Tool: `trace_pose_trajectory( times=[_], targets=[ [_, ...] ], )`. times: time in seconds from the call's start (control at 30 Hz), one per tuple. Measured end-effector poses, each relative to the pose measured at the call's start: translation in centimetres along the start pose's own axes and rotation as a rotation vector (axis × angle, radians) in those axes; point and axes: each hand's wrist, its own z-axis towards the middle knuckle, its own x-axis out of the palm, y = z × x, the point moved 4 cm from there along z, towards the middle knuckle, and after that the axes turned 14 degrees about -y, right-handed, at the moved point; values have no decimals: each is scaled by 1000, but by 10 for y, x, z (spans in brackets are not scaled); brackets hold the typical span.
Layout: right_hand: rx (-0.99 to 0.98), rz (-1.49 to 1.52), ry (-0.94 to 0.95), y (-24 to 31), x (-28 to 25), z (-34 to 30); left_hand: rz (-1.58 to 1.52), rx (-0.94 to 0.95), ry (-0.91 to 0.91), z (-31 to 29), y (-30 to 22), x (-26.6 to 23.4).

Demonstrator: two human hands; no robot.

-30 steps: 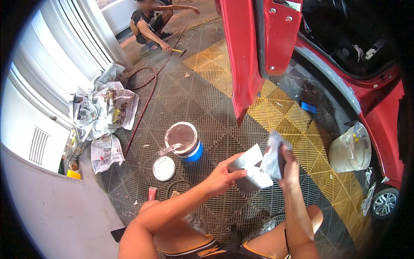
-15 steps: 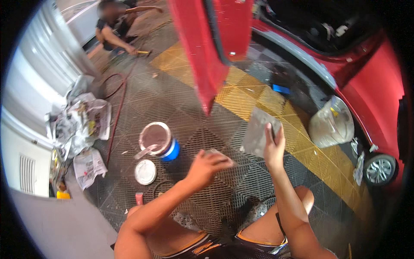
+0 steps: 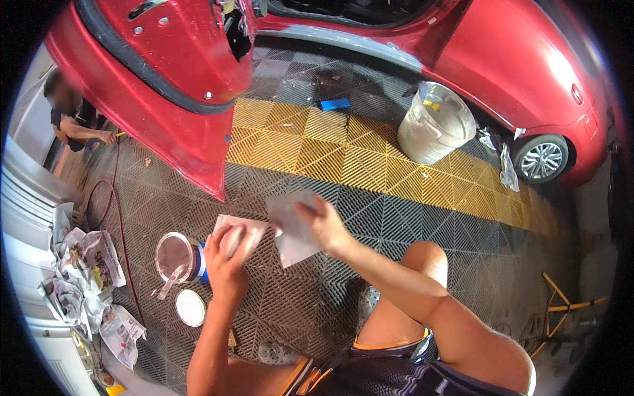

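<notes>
My left hand is closed on a flat, pale pinkish putty spreader. Across from it, my right hand pinches a thin grey rectangular plate by its right side. The two flat pieces are held close together above the floor mat; whether they touch I cannot tell. Left of my left hand stands a blue-and-white tub of pinkish-brown paste. A paste-smeared stick leans over its rim. The tub's round white lid lies on the mat in front of it.
An open red car door hangs low ahead. A cloudy plastic bucket and a blue block stand near the car. Crumpled newspaper and a red hose lie left. Another person crouches at far left.
My view has swung right, so the door and tub sit further left. My hands have come together; the spreader now shows its flat face beside the plate.
</notes>
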Motion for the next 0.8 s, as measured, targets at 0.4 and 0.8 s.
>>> trace_pose_trajectory(
  times=[0.4, 0.8],
  targets=[
    [-302, -607, -22, 0, -10, -3, -256, 55, 315, -22, -40, 36],
    [586, 333, 1, 8, -3, -8, -277, -36, -42, -17, -12, 24]
  ],
)
